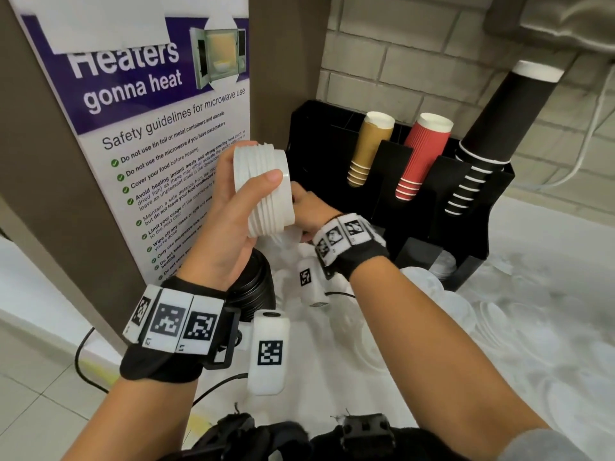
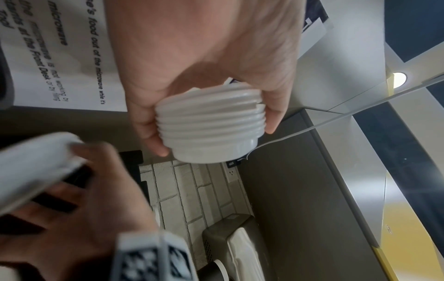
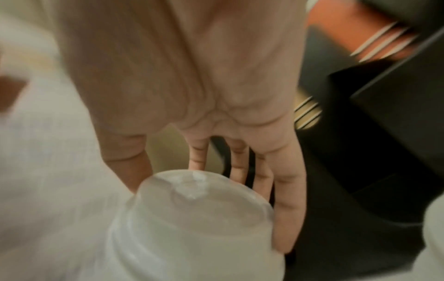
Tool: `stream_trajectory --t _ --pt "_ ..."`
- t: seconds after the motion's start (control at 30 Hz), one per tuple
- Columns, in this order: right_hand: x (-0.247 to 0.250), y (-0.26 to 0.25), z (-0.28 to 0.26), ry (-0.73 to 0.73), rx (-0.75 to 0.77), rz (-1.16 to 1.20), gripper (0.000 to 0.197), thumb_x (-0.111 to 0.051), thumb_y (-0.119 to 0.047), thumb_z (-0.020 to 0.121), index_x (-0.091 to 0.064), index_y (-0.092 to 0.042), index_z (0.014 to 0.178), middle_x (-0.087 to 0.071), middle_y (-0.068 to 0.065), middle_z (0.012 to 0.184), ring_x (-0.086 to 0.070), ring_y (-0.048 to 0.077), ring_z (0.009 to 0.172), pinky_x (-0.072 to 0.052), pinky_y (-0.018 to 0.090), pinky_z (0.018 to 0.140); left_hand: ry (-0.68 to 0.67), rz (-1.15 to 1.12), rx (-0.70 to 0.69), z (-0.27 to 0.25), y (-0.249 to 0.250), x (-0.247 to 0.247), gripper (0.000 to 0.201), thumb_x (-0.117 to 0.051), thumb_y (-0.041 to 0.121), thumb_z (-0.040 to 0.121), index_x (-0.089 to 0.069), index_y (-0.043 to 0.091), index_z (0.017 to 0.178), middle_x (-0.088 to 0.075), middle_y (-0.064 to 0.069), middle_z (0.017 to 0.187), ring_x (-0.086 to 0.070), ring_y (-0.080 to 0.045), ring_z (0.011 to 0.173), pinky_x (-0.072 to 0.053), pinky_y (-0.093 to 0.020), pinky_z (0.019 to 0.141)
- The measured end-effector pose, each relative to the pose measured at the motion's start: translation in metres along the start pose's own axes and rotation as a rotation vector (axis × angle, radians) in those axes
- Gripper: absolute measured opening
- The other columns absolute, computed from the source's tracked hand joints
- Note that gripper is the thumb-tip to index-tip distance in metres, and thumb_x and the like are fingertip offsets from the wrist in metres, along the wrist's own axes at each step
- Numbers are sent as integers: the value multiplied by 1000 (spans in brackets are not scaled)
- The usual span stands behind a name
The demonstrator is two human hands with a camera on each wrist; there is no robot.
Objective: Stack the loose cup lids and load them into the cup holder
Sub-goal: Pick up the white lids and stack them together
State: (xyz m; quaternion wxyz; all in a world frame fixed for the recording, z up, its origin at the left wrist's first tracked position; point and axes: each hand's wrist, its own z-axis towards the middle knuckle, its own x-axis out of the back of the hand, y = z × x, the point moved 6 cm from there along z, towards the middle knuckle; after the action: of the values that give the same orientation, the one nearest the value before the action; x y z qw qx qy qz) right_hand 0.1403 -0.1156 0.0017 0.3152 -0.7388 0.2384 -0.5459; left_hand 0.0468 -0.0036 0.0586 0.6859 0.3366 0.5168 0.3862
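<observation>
A microwave poster [image 1: 139, 128] hangs on the left panel. Behind, a brick wall [image 1: 416, 61] carries a white cable [image 1: 579, 154].

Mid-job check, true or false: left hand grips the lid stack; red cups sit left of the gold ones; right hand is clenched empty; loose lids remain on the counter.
1. The left hand grips the nested stack of white plastic lids. True.
2. The red ribbed paper cups sit left of the gold paper cups. False: to their right.
3. The right hand is a clenched empty fist. False: fingers extended at lids.
4. Loose translucent lids remain on the counter. True.
</observation>
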Motion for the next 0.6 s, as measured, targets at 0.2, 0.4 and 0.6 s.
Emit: stream_trajectory --t 0.2,0.4,0.6 --pt "48 26 -57 124 108 812 31 -54 -29 90 -55 -27 120 -63 -1 107 -62 19 97 -58 37 77 -86 38 17 -1 -9 -13 53 -71 34 68 -49 32 116 -60 9 108 -62 -8 98 -52 -25 70" --pt "55 15 -109 91 372 870 45 -51 -16 86 -52 -30 129 -62 3 119 -61 21 105 -52 34 79 -185 119 76 -4 -25 -26 53 -72 41 65 -53 40 115 -64 14 107 -63 -10 103 -52 -26 74" --pt "53 -2 -127 105 485 794 56 -59 -15 78 -47 -22 133 -54 12 125 -59 24 107 -52 37 82 -224 140 87 -3 -27 -27 59 -74 43 64 -52 41 118 -61 8 115 -60 -19 111 -51 -31 77"
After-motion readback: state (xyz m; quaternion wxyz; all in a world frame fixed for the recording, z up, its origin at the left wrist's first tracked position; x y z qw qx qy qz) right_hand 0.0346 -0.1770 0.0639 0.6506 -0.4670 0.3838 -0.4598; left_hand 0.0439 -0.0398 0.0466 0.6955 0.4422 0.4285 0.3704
